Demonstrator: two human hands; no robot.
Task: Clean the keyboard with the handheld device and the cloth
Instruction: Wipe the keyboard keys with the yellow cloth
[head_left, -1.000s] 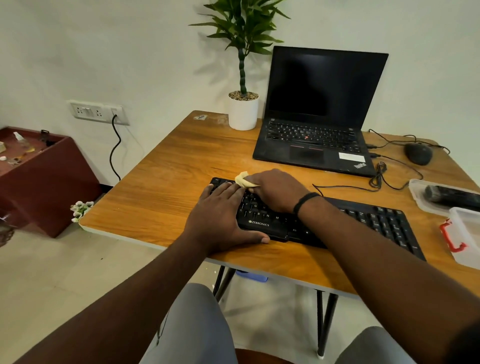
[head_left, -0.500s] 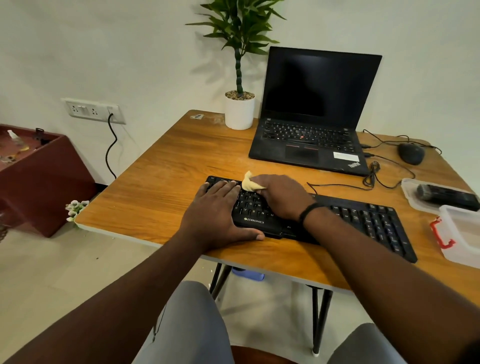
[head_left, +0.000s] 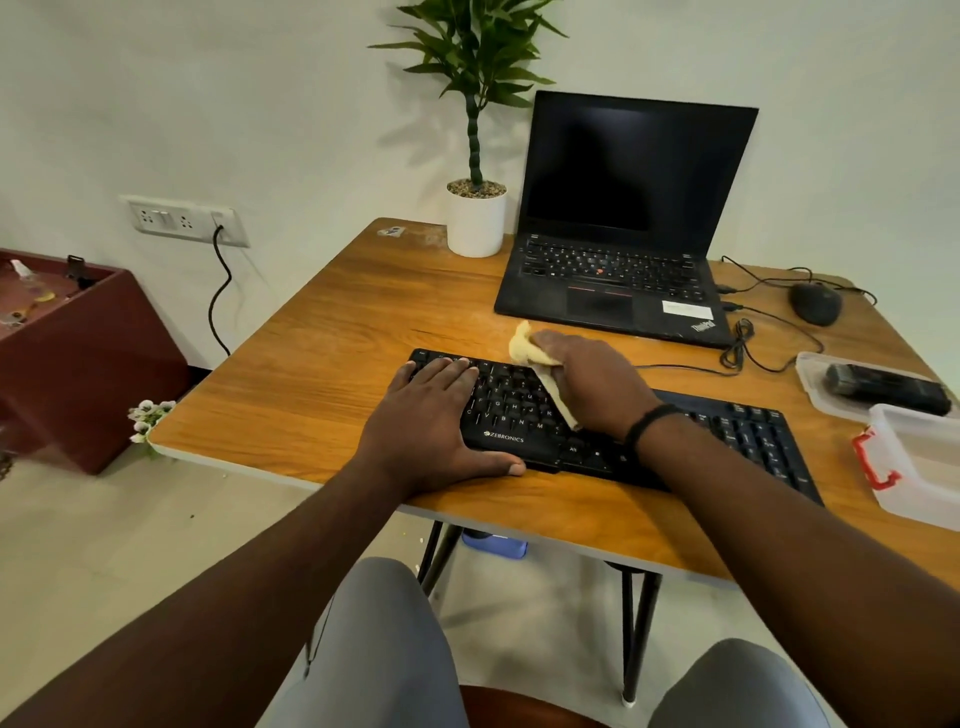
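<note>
We see our left hand (head_left: 431, 415) lying flat, fingers straight, across the left end of the black keyboard (head_left: 524, 410) near the wooden table's (head_left: 311, 395) front edge. Our right hand (head_left: 597, 384) grips the yellow cloth (head_left: 535, 358), fingers curled round it, on the middle keys. To the right, the dark handheld device (head_left: 888, 388) lies in a clear lid (head_left: 810, 370); behind stands an open laptop (head_left: 623, 218)

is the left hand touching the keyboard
Touching. The head view shows the left hand lying flat on the keyboard's left end, fingers over the keys, thumb along its front edge.
</note>
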